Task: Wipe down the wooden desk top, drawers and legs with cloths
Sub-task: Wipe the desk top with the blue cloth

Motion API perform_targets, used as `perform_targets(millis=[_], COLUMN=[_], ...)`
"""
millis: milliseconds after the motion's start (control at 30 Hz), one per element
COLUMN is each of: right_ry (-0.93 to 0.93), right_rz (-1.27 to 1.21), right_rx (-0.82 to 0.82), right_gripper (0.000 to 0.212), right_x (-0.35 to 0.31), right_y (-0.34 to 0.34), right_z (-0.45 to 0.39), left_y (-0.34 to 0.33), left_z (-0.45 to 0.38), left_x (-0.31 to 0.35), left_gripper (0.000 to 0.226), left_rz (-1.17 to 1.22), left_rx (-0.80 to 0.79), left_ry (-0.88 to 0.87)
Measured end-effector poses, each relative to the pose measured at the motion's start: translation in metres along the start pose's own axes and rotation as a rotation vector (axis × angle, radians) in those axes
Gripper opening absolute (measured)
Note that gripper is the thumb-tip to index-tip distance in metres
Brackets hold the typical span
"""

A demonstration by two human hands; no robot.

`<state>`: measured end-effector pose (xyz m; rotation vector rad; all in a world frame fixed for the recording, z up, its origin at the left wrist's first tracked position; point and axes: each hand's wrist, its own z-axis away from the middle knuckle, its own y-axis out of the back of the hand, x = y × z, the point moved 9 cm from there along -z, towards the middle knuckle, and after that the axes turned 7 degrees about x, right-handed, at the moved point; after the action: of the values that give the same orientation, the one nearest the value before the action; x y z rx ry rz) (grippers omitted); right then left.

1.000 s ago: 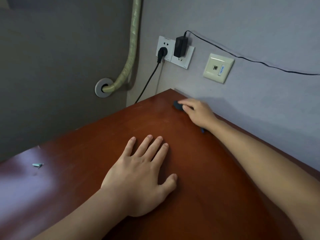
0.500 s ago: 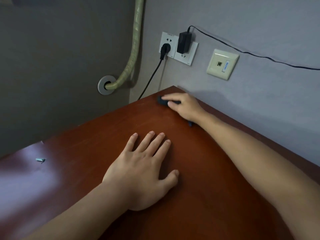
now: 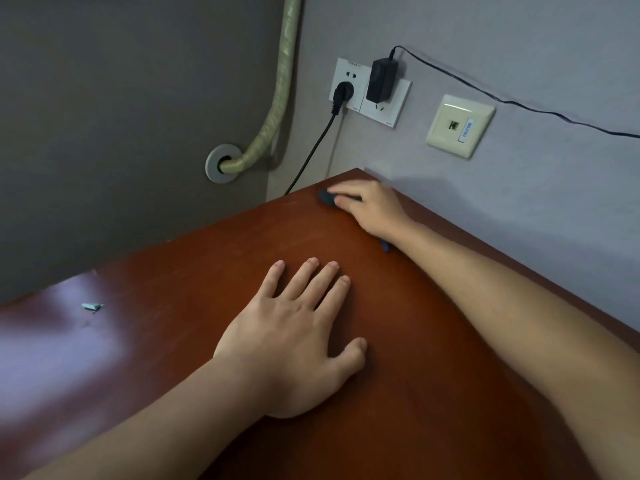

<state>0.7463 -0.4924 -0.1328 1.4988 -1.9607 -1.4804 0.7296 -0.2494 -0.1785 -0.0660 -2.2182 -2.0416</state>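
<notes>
The scene was dimly and evenly lit, with muted, slightly grey colour. A broad pale sheen was spread over the desk (image 3: 398, 393) at the lower left of the frame, where the polished wood was washed to a hazy lilac and its grain was lost. A soft shadow was cast on the wall (image 3: 519, 46) just above the right hand (image 3: 372, 209), at the centre right. That hand and the dark cloth (image 3: 327, 198) under its fingers were smeared by motion blur. The left hand (image 3: 294, 344) was rendered fairly sharply. Straight edges were bowed by the wide-angle lens, most strongly towards the frame's borders.
</notes>
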Motion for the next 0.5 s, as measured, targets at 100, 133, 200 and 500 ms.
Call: perform_targets(millis=[100, 133, 200, 500], right_ry=[-0.063, -0.061, -0.043, 0.113], right_rz=[0.031, 0.037, 0.039, -0.225], right_rx=[-0.051, -0.06, -0.049, -0.163], right_gripper=[0.03, 0.03, 0.028, 0.033], right_x=[-0.002, -0.006, -0.013, -0.066], right_y=[-0.029, -0.035, -0.037, 0.026], right_z=[-0.05, -0.056, -0.053, 0.12], left_y=[-0.001, -0.001, 0.0, 0.03], left_z=[-0.001, -0.001, -0.001, 0.01], left_x=[-0.002, -0.002, -0.002, 0.003], left_gripper=[0.083, 0.083, 0.083, 0.057], left_rz=[0.001, 0.001, 0.014, 0.158], left_rx=[-0.003, -0.002, -0.001, 0.276], left_ry=[0.001, 0.0, -0.002, -0.04])
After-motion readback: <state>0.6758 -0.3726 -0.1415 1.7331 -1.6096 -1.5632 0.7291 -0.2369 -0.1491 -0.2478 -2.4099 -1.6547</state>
